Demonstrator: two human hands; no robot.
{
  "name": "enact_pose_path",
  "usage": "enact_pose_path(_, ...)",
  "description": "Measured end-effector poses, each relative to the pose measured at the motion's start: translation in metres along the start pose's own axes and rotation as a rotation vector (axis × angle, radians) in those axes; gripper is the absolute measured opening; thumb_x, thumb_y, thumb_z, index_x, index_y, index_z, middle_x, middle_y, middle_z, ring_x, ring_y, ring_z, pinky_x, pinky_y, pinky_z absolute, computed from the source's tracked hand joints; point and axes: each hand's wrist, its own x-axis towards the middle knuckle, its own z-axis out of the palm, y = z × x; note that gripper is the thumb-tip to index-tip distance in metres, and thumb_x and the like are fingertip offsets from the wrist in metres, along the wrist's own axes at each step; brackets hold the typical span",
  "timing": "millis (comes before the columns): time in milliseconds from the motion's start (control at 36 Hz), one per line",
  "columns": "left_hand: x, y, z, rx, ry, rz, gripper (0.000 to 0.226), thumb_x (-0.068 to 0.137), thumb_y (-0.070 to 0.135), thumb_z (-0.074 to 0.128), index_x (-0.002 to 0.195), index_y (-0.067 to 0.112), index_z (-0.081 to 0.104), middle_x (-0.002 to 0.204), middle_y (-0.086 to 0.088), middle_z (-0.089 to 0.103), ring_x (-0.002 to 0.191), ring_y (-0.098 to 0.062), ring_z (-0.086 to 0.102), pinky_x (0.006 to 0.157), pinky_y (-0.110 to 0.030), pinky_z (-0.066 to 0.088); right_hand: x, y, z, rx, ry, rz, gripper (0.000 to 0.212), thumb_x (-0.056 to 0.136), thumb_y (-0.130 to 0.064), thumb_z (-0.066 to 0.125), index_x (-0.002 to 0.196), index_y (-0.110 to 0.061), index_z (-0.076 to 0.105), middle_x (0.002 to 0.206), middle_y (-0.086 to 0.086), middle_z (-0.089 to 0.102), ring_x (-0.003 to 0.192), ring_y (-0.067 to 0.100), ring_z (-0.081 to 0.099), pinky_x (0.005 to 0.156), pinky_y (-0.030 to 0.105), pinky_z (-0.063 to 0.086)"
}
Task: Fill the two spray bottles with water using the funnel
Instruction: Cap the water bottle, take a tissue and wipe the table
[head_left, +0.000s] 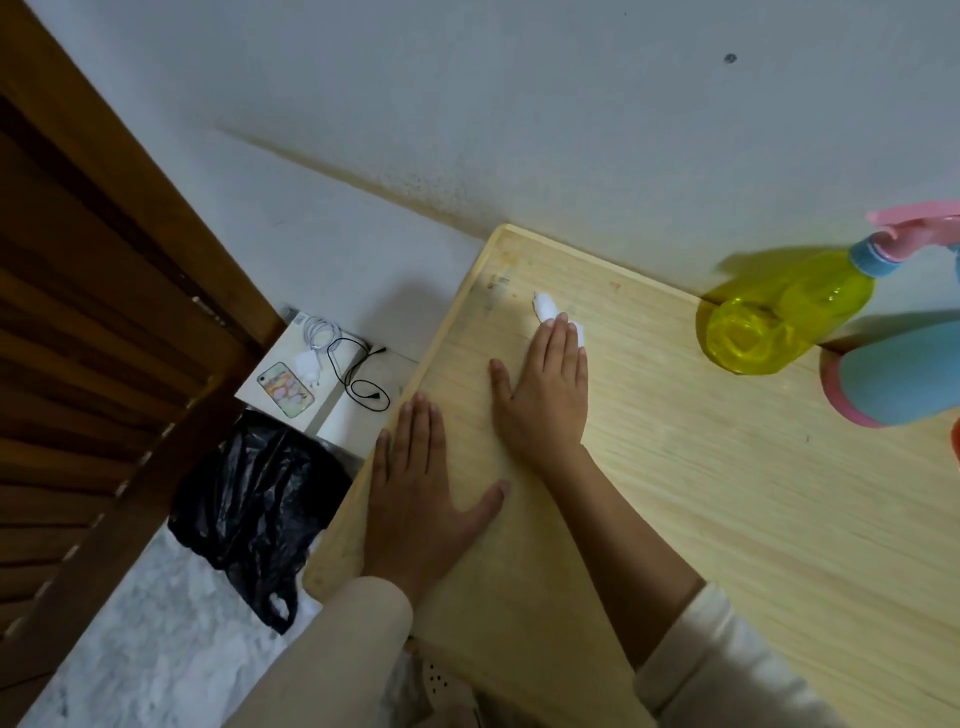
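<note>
Sleeves in pale cream fill the bottom of the frame, and from them my two hands lie flat on the wooden table (727, 467), palms down, fingers spread, gripping nothing. My left hand (421, 488) rests near the table's left edge; my right hand (545, 395) sits just above it, its fingertips touching a small white scrap (545, 306) that I cannot identify.

At the right edge of the frame stands the yellow spray bottle (779, 322) with its pink trigger head still screwed on. Just below it is a blue object with a pink base (893, 374), cut off by the frame; it may be the second bottle, though I cannot tell. No funnel and no water source show in view.

I judge the task has not begun. The next move calls for reaching right to the yellow bottle and unscrewing its head, then finding the funnel.

Off the table, at centre left, a phone (285, 389), a white charger (311, 364) and a black cable (358, 374) lie on a low surface above a black plastic bag (254, 509). Nothing blocks the reach.
</note>
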Motion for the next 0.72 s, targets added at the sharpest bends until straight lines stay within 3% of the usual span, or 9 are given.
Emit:
enact_pose_path(250,0.0,0.0,-0.001,-0.029,0.011,0.0,0.103,0.079,0.077,0.032,0.149,0.003,0.024,0.157,-0.013,0.024,0.145,-0.019,0.013,0.116,-0.036,0.006,0.011,-0.001,-0.001,-0.013,-0.051,-0.08,0.073,0.098,-0.047,0.027,0.15,-0.004,0.0,0.159,0.011,-0.003,0.147,0.022,-0.008,0.117,0.032,-0.008)
enact_pose_path(528,-0.001,-0.001,-0.003,-0.046,-0.007,-0.009,0.104,0.077,0.078,0.035,0.148,0.004,0.026,0.156,-0.011,0.028,0.144,-0.02,0.021,0.116,-0.034,0.004,0.006,0.008,-0.011,0.0,-0.104,-0.329,0.068,0.098,-0.04,0.039,0.149,-0.003,0.012,0.159,0.01,0.01,0.147,0.022,0.004,0.117,0.03,0.003)
enact_pose_path(722,-0.002,-0.002,-0.006,-0.072,-0.003,-0.001,0.106,0.074,0.079,0.034,0.148,0.004,0.027,0.156,-0.01,0.026,0.146,-0.02,0.022,0.116,-0.031,0.0,-0.015,0.012,-0.005,-0.004,-0.1,-0.4,0.077,0.087,-0.05,0.017,0.147,-0.004,0.022,0.156,0.011,0.02,0.146,0.023,0.013,0.115,0.026,0.005)
